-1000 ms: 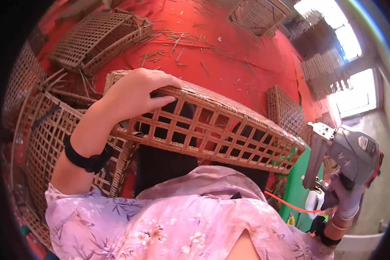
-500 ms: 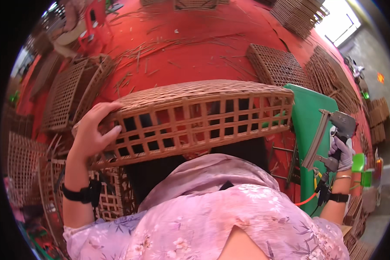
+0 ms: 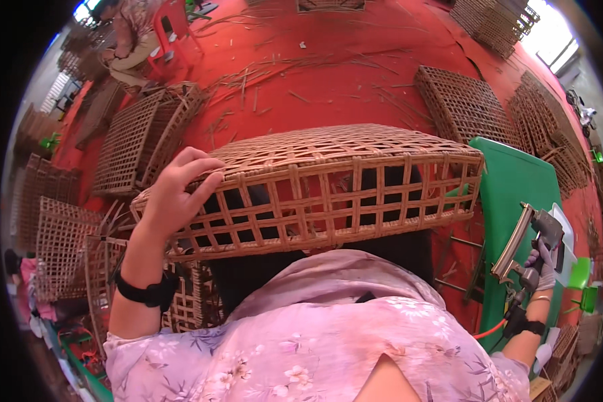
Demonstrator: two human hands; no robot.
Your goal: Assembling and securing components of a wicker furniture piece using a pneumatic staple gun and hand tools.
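Note:
A large woven wicker basket (image 3: pixel 328 181) lies upside down across my lap, its lattice side facing me. My left hand (image 3: pixel 177 191) grips its left corner, fingers curled over the rim, a black band on the wrist. My right hand (image 3: pixel 541 261), in a white glove, holds a metal pneumatic staple gun (image 3: pixel 526 241) out at the right, away from the basket, above a green table (image 3: pixel 516 194). An orange hose (image 3: pixel 492 329) runs from the gun past my pink flowered sleeve.
More wicker baskets and lattice panels lie around on the red floor: a stack at left (image 3: pixel 141 134), one beyond the table (image 3: pixel 462 104), others at far right (image 3: pixel 549 141). Loose cane strips (image 3: pixel 268 74) litter the floor. A person (image 3: pixel 124 40) sits at the top left.
The basket has been swung round level in front of me, with my left hand shifting to its left corner. My right hand with the staple gun stays out at the right.

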